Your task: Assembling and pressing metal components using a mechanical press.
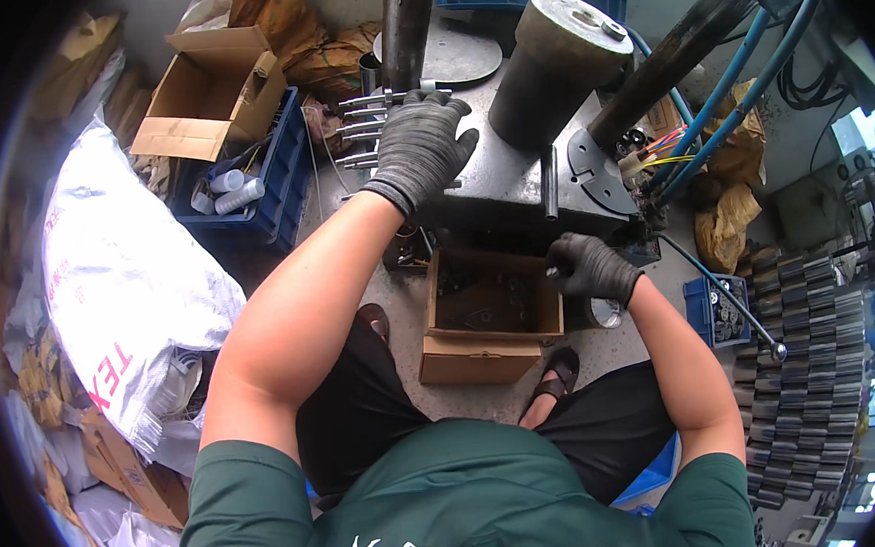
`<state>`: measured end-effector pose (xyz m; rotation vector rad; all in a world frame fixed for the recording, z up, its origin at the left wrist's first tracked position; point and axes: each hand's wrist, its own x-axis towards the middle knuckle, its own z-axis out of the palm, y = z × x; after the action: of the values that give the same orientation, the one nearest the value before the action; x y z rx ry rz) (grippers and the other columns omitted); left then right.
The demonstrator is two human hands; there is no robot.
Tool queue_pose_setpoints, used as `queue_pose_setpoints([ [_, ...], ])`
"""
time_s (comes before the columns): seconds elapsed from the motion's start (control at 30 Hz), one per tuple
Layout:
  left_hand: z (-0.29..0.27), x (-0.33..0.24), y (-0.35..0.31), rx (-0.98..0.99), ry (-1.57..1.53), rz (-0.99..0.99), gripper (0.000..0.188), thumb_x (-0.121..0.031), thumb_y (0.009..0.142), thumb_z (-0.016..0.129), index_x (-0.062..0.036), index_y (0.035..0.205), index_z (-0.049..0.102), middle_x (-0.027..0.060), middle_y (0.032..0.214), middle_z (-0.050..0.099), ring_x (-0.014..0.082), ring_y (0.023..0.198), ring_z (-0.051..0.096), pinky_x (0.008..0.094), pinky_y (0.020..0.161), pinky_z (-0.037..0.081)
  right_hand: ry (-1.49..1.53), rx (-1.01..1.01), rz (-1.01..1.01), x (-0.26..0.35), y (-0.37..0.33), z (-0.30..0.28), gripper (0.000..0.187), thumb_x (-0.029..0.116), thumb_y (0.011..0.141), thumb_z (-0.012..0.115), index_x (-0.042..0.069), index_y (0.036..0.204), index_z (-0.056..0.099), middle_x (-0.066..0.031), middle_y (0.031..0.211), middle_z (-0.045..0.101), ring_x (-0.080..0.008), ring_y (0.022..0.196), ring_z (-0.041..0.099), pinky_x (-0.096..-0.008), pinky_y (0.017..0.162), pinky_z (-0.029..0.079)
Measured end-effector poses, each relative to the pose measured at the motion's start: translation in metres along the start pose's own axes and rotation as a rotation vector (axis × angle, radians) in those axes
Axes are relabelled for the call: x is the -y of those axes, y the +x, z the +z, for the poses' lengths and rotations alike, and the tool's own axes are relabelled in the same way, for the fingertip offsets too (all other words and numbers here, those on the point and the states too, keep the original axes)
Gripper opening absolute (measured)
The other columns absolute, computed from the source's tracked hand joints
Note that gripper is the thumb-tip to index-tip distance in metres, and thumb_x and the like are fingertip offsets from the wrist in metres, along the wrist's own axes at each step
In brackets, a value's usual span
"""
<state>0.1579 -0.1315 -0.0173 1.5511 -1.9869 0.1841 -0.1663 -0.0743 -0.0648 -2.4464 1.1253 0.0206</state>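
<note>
My left hand point(421, 142), in a dark grey knit glove, lies over a row of slim metal pins point(361, 132) at the left edge of the press table point(472, 186). Its thumb sticks out to the right; the fingertips are partly hidden beside the dark steel column point(407, 35). In the same kind of glove, my right hand point(597, 266) is closed over the right rim of a cardboard box point(496, 332). A small shiny metal piece point(555, 270) shows at its fingers. Dark small parts lie inside the box.
A thick steel cylinder point(556, 76) stands on the table, with a short rod point(550, 181) and a curved slotted plate point(598, 175) nearby. A ball-ended lever point(735, 305) slants down at right. Blue crate point(287, 182) and white sack point(127, 282) are left; stacked metal pieces point(804, 371) stand right.
</note>
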Motion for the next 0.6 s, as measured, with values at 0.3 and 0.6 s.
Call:
queue_pose_setpoints([
  [0.3,-0.004,0.005,0.002,0.081,-0.079,0.056,0.039,-0.033,0.088,0.072,-0.013,0.121,0.073,0.0158,0.124,0.067,0.036,0.124,0.059,0.0469,0.11,0.045,0.316,-0.31,0.16,-0.028,0.003,-0.053,0.028,0.008,0.077,0.073,0.002,0.105,0.07,-0.0151,0.093,0.069,-0.0236,0.087,0.069,-0.0368,0.082,0.055],
  [0.6,-0.011,0.019,-0.001,-0.042,-0.475,-0.143,0.036,-0.017,0.092,0.074,-0.0047,0.125,0.069,0.0159,0.118,0.068,0.0278,0.11,0.068,0.0376,0.098,0.053,-0.062,-0.591,0.463,-0.096,0.031,-0.069,0.029,0.015,0.079,0.072,0.008,0.107,0.075,-0.0211,0.106,0.075,-0.0366,0.103,0.071,-0.0411,0.094,0.055],
])
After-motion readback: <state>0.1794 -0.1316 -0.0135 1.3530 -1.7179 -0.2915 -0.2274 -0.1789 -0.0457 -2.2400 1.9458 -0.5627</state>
